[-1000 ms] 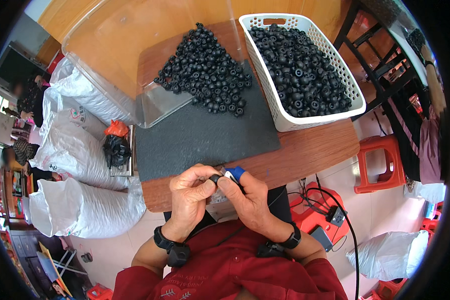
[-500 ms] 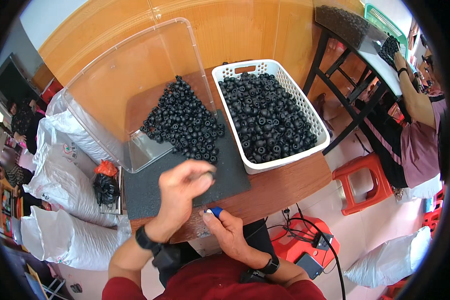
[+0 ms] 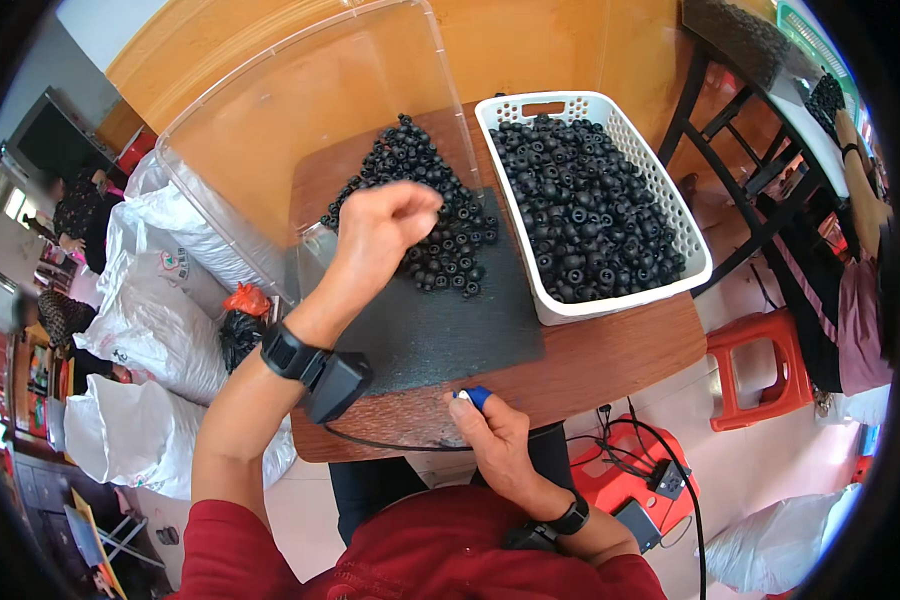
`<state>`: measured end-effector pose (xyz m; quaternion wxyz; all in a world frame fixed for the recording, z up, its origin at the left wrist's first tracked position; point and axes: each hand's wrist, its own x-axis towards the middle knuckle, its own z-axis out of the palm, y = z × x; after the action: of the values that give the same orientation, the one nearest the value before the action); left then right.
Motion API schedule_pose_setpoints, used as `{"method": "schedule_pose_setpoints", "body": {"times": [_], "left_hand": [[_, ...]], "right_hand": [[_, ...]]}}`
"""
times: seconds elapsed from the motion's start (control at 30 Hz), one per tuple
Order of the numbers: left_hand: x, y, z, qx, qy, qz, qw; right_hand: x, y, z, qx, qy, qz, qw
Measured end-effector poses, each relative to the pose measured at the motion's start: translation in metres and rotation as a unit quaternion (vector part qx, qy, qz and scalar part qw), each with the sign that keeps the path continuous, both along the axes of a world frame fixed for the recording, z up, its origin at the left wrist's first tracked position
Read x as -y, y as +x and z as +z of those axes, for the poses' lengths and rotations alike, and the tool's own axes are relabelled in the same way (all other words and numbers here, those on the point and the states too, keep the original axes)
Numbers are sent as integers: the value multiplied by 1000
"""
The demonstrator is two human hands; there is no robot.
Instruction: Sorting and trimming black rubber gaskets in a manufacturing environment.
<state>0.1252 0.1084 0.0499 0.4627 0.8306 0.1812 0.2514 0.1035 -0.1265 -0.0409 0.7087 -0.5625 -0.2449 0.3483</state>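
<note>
A loose pile of small black ring-like parts [image 3: 410,165] spreads out of a clear plastic bin [image 3: 320,60] tipped on its side, onto a dark grey mat [image 3: 420,345]. My left hand [image 3: 385,225] hangs over this pile with its fingers curled in; whatever they hold, if anything, is hidden. By the near edge of the brown table, my right hand [image 3: 500,445] pinches a small blue tool [image 3: 478,396] with a pale tip; its exact kind does not show. To the right stands a white perforated basket [image 3: 698,270] full of the same black parts.
Stuffed white sacks [image 3: 155,330] stand on the left. An orange stool [image 3: 760,370] and a black-legged table [image 3: 685,130], where another person [image 3: 860,300] works, are on the right. Cables [image 3: 660,440] and a red stool [image 3: 610,470] lie below the table edge.
My left hand has moved up and away from near the right hand to over the pile. The right hand still grips the blue tool. The whole view has shifted.
</note>
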Motion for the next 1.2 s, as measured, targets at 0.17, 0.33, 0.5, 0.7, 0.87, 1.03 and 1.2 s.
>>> {"method": "schedule_pose_setpoints", "body": {"times": [0.17, 0.33, 0.5, 0.7, 0.87, 1.03, 1.2], "left_hand": [[-3, -40, -53, -51, 214, 2, 976], [2, -37, -78, -62, 318, -4, 946], [0, -40, -79, -69, 318, 2, 946], [6, -55, -79, -46, 260, 11, 964], [23, -79, -69, -38, 18, 8, 999], [51, -99, -59, 40, -293, -38, 954], [74, -115, -53, 49, -339, -48, 938]], "right_hand": [[0, -2, -1, 10, -1, -6, 1000], [1, -1, -2, 15, -10, 4, 1000], [0, -1, -4, 23, -12, 5, 1000], [0, -2, -1, 20, -20, 8, 1000], [0, 1, -3, 30, -25, 11, 999], [-5, 1, 5, 40, -33, 3, 999], [-8, 1, 14, 167, -14, -21, 986]]}}
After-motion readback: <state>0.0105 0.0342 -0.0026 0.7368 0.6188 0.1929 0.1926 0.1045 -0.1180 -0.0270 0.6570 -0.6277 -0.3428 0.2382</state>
